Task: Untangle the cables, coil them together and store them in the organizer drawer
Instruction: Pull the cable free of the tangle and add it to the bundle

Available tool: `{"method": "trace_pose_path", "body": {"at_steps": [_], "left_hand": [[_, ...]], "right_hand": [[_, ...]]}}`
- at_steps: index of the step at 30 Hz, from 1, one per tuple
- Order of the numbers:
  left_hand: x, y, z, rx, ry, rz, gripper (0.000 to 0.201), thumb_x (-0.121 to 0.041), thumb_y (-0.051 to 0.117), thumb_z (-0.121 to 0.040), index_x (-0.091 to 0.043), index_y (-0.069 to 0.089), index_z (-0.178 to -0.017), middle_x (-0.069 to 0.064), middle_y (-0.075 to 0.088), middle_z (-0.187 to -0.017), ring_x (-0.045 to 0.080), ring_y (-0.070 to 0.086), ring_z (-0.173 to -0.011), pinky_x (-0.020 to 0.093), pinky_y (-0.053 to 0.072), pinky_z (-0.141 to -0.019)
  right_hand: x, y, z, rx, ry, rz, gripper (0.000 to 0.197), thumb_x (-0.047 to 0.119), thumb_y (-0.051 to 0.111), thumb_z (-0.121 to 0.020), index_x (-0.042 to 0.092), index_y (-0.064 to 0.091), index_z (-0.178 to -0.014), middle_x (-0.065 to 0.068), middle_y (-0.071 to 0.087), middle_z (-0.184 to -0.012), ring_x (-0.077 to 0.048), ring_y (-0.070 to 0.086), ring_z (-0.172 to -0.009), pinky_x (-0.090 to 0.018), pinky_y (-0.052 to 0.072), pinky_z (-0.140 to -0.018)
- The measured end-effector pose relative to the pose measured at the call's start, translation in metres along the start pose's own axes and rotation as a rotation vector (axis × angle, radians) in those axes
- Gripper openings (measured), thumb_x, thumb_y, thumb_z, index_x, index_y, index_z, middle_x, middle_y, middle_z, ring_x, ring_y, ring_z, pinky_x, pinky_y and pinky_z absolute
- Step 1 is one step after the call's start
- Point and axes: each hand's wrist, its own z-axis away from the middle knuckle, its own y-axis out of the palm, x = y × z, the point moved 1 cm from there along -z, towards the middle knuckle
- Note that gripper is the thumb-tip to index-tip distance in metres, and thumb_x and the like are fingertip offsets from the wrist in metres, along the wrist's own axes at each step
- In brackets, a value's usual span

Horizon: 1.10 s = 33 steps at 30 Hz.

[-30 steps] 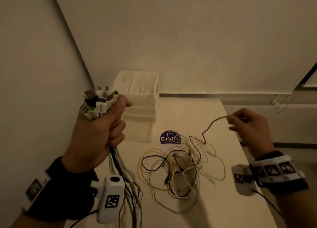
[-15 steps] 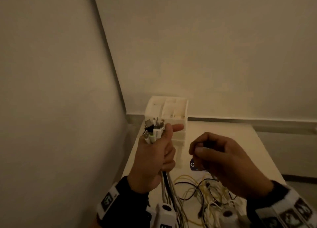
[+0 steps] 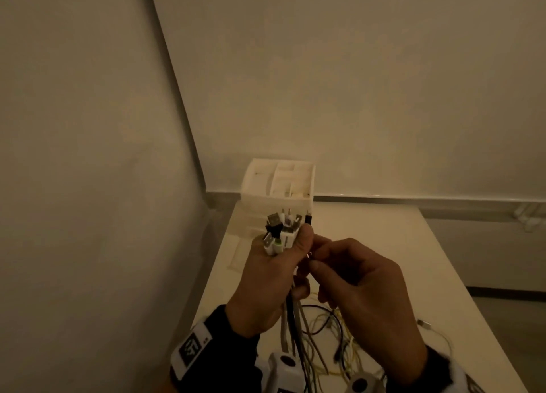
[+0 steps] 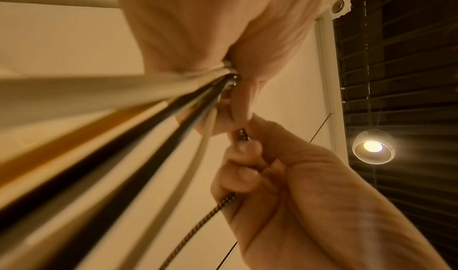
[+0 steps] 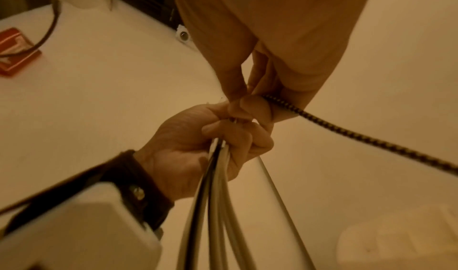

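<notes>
My left hand [image 3: 276,274] is raised over the table and grips a bundle of cables [image 3: 291,313] just below their plugs [image 3: 282,233], which stick up above the fist. My right hand [image 3: 363,298] is pressed against it and pinches a black-and-yellow braided cable [image 4: 215,209] with thumb and fingers, right beside the left fingers [image 5: 235,131]. That braided cable [image 5: 347,135] trails off to the side. The held bundle [image 5: 213,196] hangs down to a loose tangle of yellow, black and white cables [image 3: 334,330] on the white table [image 3: 413,274]. The white organizer [image 3: 277,185] stands at the table's far left corner.
A wall runs close along the table's left side. A small loose connector [image 3: 424,323] lies on the table to the right of the tangle. The left wrist view shows a lit lamp [image 4: 373,149] and dark window blinds [image 4: 409,78] overhead.
My right hand has swung from the far right, with the braided cable's end, over to my left hand and now touches it. The left thumb has closed down. The head view has tilted upward.
</notes>
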Motion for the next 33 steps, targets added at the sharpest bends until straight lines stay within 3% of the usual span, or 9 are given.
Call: {"method": "trace_pose_path", "body": {"at_steps": [5,8,10,13,15,19,25,31,33], "left_hand": [[-0.011,-0.013,-0.009,-0.127,0.131,0.170,0.031,-0.033,0.051,-0.088,-0.009,0.057,-0.070,0.009,0.061,-0.071,0.027,0.067,-0.076,0.044,0.057,-0.069],[-0.034,-0.032,-0.010,-0.120,0.155,0.345,0.036,-0.042,0.045,-0.090,-0.013,0.047,-0.069,0.001,0.048,-0.057,0.014,0.054,-0.048,0.029,0.052,-0.047],[-0.050,-0.050,-0.010,-0.105,0.204,0.349,0.039,-0.045,0.040,-0.094,-0.016,0.045,-0.070,-0.005,0.035,-0.053,0.005,0.030,-0.037,0.015,0.029,-0.034],[-0.061,-0.065,-0.003,-0.088,0.253,0.209,0.042,-0.046,0.042,-0.097,-0.014,0.048,-0.070,-0.006,0.027,-0.051,0.003,0.021,-0.037,0.012,0.017,-0.035],[-0.056,-0.058,0.005,-0.014,0.192,0.134,0.044,-0.052,0.065,-0.083,-0.011,0.053,-0.072,-0.005,0.026,-0.049,0.003,0.021,-0.035,0.011,0.020,-0.036],[-0.019,-0.019,0.014,0.150,0.081,-0.265,0.040,-0.035,0.081,-0.072,0.000,0.064,-0.083,-0.007,0.045,-0.049,0.006,0.031,-0.035,0.015,0.028,-0.039],[0.041,0.024,0.002,0.122,0.132,-0.751,0.013,-0.036,0.066,-0.089,-0.026,0.074,-0.085,-0.013,0.071,-0.074,0.002,0.066,-0.073,0.026,0.052,-0.069],[0.047,0.027,-0.009,0.007,0.226,-0.871,0.035,-0.018,0.068,-0.087,-0.037,0.058,-0.061,-0.017,0.061,-0.056,-0.004,0.058,-0.059,0.009,0.037,-0.054],[0.047,0.020,-0.013,-0.102,0.194,-0.717,0.033,-0.017,0.067,-0.088,-0.031,0.060,-0.058,-0.016,0.056,-0.047,-0.003,0.051,-0.045,0.017,0.037,-0.049]], "right_hand": [[-0.035,-0.010,0.022,0.014,-0.131,0.177,0.006,0.036,0.057,-0.092,0.032,0.061,-0.092,0.012,0.068,-0.069,-0.008,0.067,-0.064,-0.022,0.051,-0.059],[-0.088,-0.026,0.036,0.213,-0.090,0.292,0.022,0.044,0.043,-0.095,0.035,0.063,-0.088,0.013,0.062,-0.062,-0.005,0.062,-0.059,-0.016,0.045,-0.057],[-0.129,-0.042,0.044,0.338,-0.015,0.355,0.020,0.038,0.045,-0.097,0.034,0.062,-0.088,0.013,0.062,-0.067,-0.003,0.060,-0.063,-0.015,0.043,-0.060],[-0.169,-0.069,0.044,0.486,0.101,0.509,0.033,0.053,0.041,-0.095,0.029,0.062,-0.087,0.012,0.062,-0.077,-0.004,0.059,-0.073,-0.019,0.043,-0.065],[-0.177,-0.083,0.034,0.530,0.157,0.623,0.055,0.069,0.032,-0.089,0.022,0.061,-0.084,0.006,0.061,-0.075,-0.009,0.057,-0.072,-0.027,0.044,-0.067],[-0.142,-0.083,0.001,0.519,0.066,0.743,0.032,0.037,0.048,-0.097,0.017,0.064,-0.079,0.002,0.061,-0.066,-0.009,0.052,-0.060,-0.021,0.036,-0.057],[-0.062,-0.068,-0.015,0.360,0.160,0.177,0.028,0.024,0.054,-0.096,0.011,0.071,-0.078,0.009,0.040,-0.047,-0.005,0.032,-0.042,-0.017,0.027,-0.048],[-0.072,-0.086,-0.011,0.388,0.142,0.065,0.028,0.020,0.050,-0.099,0.014,0.072,-0.084,0.007,0.043,-0.056,-0.007,0.037,-0.052,-0.020,0.032,-0.055],[-0.086,-0.092,-0.007,0.403,0.133,0.016,0.028,0.019,0.048,-0.100,0.014,0.070,-0.084,0.005,0.044,-0.058,-0.009,0.040,-0.055,-0.023,0.035,-0.057]]}}
